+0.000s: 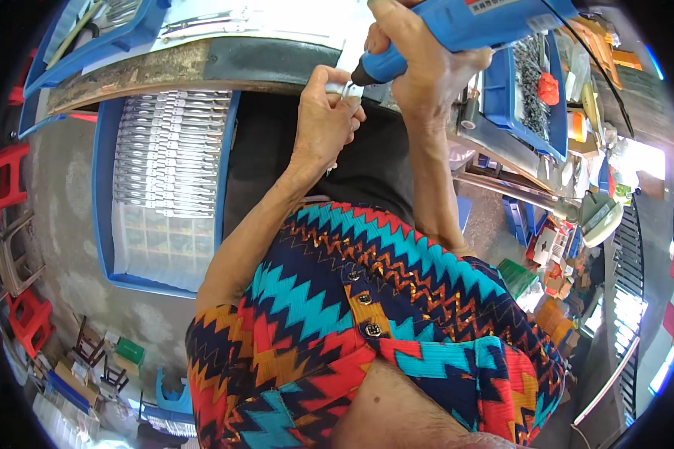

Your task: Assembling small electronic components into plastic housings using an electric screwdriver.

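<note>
Head view was taken looking down over a zigzag-patterned shirt (pixel 367 322) toward a workbench (pixel 202 71) at twelve o'clock. The right hand (pixel 419 71) was seen clenched around the body of a blue power screwdriver (pixel 464 26), its dark tip angled down toward eleven o'clock of the picture's centre. The left hand (pixel 326 116) was held just beside that tip, its fingers pinched on a small metal part (pixel 350 90) at the bench edge; the tip appeared to be touching or nearly touching the part, though the contact itself could not be made out. A blue tray (pixel 101 217) was seen at nine o'clock, below the bench, with flat silvery metal pieces (pixel 168 142) laid in neat rows across its upper half, while its lower half showed only a translucent liner. A blue bin of dark screws (pixel 528 82) stood at two o'clock, just beside the right wrist. From the rows in the tray it was judged that many pieces had already been worked and stacked, that one piece was in hand, and that room was left for more; how many remained could not be told.
</note>
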### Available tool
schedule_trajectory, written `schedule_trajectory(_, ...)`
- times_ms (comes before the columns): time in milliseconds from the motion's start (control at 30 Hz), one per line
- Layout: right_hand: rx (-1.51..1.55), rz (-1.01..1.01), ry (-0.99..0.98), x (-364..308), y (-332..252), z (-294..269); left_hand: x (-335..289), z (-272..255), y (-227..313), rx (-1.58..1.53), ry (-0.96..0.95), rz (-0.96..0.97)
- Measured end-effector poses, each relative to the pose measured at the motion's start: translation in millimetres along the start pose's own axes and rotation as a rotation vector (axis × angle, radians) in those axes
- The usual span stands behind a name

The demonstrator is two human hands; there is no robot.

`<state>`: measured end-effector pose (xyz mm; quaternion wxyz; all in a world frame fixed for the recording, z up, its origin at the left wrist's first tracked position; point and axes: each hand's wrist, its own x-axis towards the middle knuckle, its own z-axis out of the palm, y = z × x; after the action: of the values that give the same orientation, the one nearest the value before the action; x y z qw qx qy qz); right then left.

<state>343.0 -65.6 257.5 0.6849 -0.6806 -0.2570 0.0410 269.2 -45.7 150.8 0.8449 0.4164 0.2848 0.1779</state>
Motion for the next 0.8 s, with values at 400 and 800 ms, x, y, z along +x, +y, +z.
schedule_trajectory(400,0.230,-0.054,-0.124,-4,5,-16,-6,0,-5,-0.001,-0.001,0.036)
schedule_trajectory(800,0.330,-0.014,-0.036,-7,14,-28,-9,-6,18,-0.158,-0.130,-0.066)
